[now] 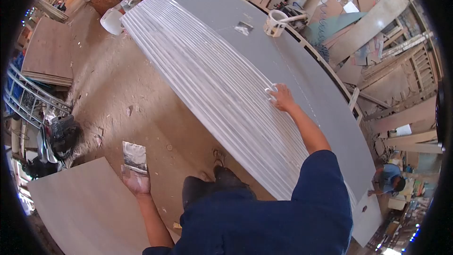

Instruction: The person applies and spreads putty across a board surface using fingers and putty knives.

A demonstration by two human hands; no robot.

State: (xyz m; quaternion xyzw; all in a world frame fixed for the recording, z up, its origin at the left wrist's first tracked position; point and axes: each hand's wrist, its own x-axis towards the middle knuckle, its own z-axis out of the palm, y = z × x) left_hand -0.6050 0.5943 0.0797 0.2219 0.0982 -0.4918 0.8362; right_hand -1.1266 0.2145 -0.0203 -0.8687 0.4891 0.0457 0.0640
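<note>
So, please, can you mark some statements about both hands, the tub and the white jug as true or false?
1. The left hand holds a plate with white paste. True.
2. The tub stands on the grey board. True.
3. The right hand is inside the tub. False: it is at the ribs, away from the tub.
4. The white jug stands on the grey board. False: it is off the board, near its far end.
</note>
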